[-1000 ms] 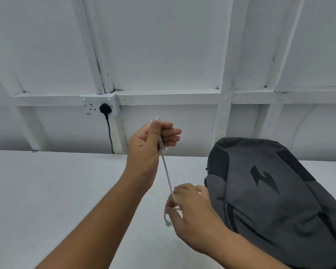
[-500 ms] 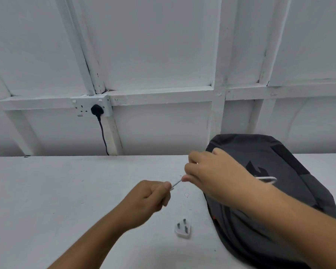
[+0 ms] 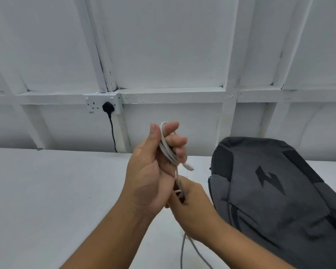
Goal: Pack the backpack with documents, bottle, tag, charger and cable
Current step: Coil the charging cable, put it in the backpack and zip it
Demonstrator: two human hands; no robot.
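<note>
Loops of thin white cable [image 3: 168,150] sit clenched in your left hand [image 3: 153,171]; your right hand [image 3: 192,206] pinches its lower strands beside the grey fabric backpack [image 3: 279,200].

The white cable [image 3: 168,150] was gathered into several loops that ran up between the curled fingers [image 3: 176,140] of the left hand [image 3: 153,171], its flat connector end sticking out to the right. Lower down it passed through the right hand [image 3: 192,208], and two strands hung below. The grey backpack [image 3: 279,200], with a dark zigzag emblem, lay just right on the white bench [image 3: 56,191], looking closed.
</note>
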